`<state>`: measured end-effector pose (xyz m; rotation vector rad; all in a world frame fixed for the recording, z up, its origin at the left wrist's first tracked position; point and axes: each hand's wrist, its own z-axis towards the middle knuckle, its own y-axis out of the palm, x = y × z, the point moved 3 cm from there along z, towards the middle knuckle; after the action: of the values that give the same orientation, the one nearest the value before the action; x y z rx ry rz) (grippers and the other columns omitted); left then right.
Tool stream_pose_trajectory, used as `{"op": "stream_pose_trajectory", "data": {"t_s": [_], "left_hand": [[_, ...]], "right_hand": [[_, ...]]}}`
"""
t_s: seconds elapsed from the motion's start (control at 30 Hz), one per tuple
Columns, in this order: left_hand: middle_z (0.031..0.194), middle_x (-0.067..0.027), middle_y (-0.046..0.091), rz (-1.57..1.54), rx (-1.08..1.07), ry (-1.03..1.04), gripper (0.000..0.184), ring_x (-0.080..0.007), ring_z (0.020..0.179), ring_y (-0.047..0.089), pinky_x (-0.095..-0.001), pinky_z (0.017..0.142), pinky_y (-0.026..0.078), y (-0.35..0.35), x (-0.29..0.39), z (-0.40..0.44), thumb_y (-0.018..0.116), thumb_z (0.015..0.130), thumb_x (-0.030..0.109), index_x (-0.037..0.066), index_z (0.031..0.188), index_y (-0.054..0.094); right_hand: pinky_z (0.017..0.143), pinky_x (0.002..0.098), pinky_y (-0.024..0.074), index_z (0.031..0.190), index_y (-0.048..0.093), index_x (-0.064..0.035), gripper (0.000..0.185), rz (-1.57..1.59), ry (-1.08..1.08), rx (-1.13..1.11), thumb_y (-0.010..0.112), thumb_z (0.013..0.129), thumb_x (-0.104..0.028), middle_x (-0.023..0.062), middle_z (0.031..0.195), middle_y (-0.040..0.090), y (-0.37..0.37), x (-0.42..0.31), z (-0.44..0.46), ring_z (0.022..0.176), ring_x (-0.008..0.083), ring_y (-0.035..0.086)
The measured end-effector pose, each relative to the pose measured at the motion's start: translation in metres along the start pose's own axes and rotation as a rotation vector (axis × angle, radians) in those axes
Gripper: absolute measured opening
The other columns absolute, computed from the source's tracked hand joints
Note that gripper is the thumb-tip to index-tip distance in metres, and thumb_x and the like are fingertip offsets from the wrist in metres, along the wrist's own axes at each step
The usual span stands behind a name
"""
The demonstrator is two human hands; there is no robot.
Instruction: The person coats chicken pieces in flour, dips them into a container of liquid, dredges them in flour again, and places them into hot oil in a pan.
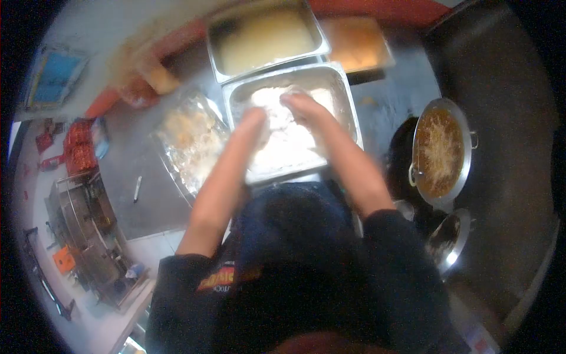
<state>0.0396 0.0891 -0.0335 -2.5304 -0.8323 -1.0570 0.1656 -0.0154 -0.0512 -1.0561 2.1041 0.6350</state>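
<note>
Both hands are in or just over the tray of white powder, which sits on the surface right in front of the person. The left hand is toward the tray's left side; the right hand is near the middle, toward the far side. They are apart from each other, with powder showing between them. Both are blurred, so I cannot tell whether the fingers are spread, curled or closed on anything, or whether pieces lie under the powder.

The step in hand looks like working the powder with both hands, by tossing, pressing or scooping; which of these, I cannot say. The next move calls for keeping both hands inside the rim, since a wide sweep could spill powder. Any lift would need a loose grip and a light shake over the tray.

Just beyond the tray is a pan of pale yellow liquid, with an orange container to its right. A clear bag with pale contents lies beside the tray on the left, and a marker farther left. To the right, well apart from the hands, a wok holds brown liquid with pale froth.
</note>
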Motion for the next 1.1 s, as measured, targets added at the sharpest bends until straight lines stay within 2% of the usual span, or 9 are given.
{"op": "stream_pose_trajectory", "data": {"t_s": [0.1,0.27,0.4,0.43,0.57,0.8,0.9,1.0,1.1], "left_hand": [[0.099,-0.0196,0.061,-0.221,-0.052,-0.028,0.03,-0.0258,0.088,0.059,-0.0389,0.076,0.046,-0.005,0.004,-0.008,0.049,0.074,0.01,-0.003,0.099,0.06],[0.106,-0.0221,0.057,1.369,-0.064,0.579,0.031,-0.0344,0.094,0.056,-0.0406,0.083,0.043,-0.025,-0.015,-0.003,0.041,0.08,0.012,-0.001,0.102,0.058],[0.103,-0.0219,0.058,1.12,-0.257,0.261,0.03,-0.0338,0.089,0.056,-0.0415,0.08,0.042,-0.012,-0.066,0.054,0.042,0.078,0.011,-0.001,0.1,0.058],[0.097,-0.0186,0.059,0.829,-0.238,0.182,0.03,-0.0275,0.085,0.057,-0.0372,0.075,0.044,-0.011,-0.067,0.064,0.044,0.078,0.011,-0.002,0.1,0.059],[0.086,-0.0123,0.059,-0.139,-0.229,-0.028,0.029,-0.0207,0.073,0.056,-0.0335,0.063,0.046,-0.009,-0.057,0.061,0.043,0.079,0.006,0.0,0.102,0.06],[0.072,-0.0081,0.051,-0.288,0.056,-0.079,0.018,-0.0155,0.068,0.051,-0.0322,0.053,0.042,-0.023,0.007,-0.004,0.042,0.084,0.017,0.006,0.082,0.056],[0.07,-0.0119,0.058,0.402,-0.187,0.475,0.019,-0.0206,0.064,0.058,-0.0325,0.051,0.046,-0.045,0.001,0.015,0.042,0.08,0.008,0.0,0.077,0.059],[0.084,-0.0135,0.06,1.189,-0.299,0.395,0.029,-0.0244,0.078,0.056,-0.0382,0.071,0.046,-0.024,-0.012,0.021,0.035,0.086,0.021,0.004,0.089,0.059],[0.086,-0.0162,0.061,0.235,-0.219,0.02,0.033,-0.0244,0.073,0.061,-0.0331,0.06,0.05,-0.012,-0.05,0.046,0.032,0.085,0.014,-0.001,0.101,0.057]], "right_hand": [[0.073,0.0326,0.0451,0.095,0.062,0.0026,0.043,-0.111,-0.195,-0.062,0.058,0.076,-0.036,0.0152,0.089,0.064,-0.001,0.001,-0.009,0.083,0.0229,0.059],[0.077,0.0357,0.0454,0.098,0.062,0.0013,0.045,-0.747,-0.2,0.17,0.058,0.077,-0.038,0.0189,0.097,0.064,-0.031,-0.026,-0.075,0.09,0.0302,0.059],[0.074,0.0344,0.0468,0.101,0.061,0.0005,0.039,-0.99,0.044,-0.022,0.061,0.08,-0.033,0.0126,0.102,0.061,-0.019,-0.006,-0.07,0.087,0.0199,0.059],[0.076,0.0356,0.0461,0.108,0.058,-0.0005,0.038,-0.044,0.212,-0.03,0.06,0.081,-0.028,0.0104,0.099,0.06,-0.006,0.001,-0.093,0.088,0.021,0.058],[0.076,0.0356,0.0459,0.111,0.053,0.0013,0.037,0.147,0.098,-0.065,0.061,0.08,-0.018,0.0092,0.094,0.06,0.005,0.01,-0.073,0.088,0.02,0.056],[0.079,0.0296,0.0459,0.111,0.054,0.0013,0.038,-0.042,-0.248,-0.038,0.056,0.074,-0.004,0.0108,0.101,0.06,0.015,-0.054,-0.09,0.092,0.0185,0.057],[0.079,0.0312,0.0457,0.111,0.056,-0.0007,0.039,-0.269,-0.189,0.074,0.055,0.073,-0.007,0.0093,0.101,0.061,-0.002,-0.056,-0.085,0.092,0.0212,0.057],[0.077,0.0319,0.0458,0.108,0.059,-0.0044,0.034,-0.732,-0.019,0.134,0.056,0.076,-0.015,0.0069,0.098,0.062,-0.029,-0.01,-0.056,0.089,0.0234,0.058],[0.073,0.0279,0.045,0.101,0.062,-0.0011,0.031,0.27,0.188,-0.073,0.054,0.082,-0.025,0.0098,0.096,0.061,-0.019,0.037,-0.054,0.083,0.0186,0.057]]}}
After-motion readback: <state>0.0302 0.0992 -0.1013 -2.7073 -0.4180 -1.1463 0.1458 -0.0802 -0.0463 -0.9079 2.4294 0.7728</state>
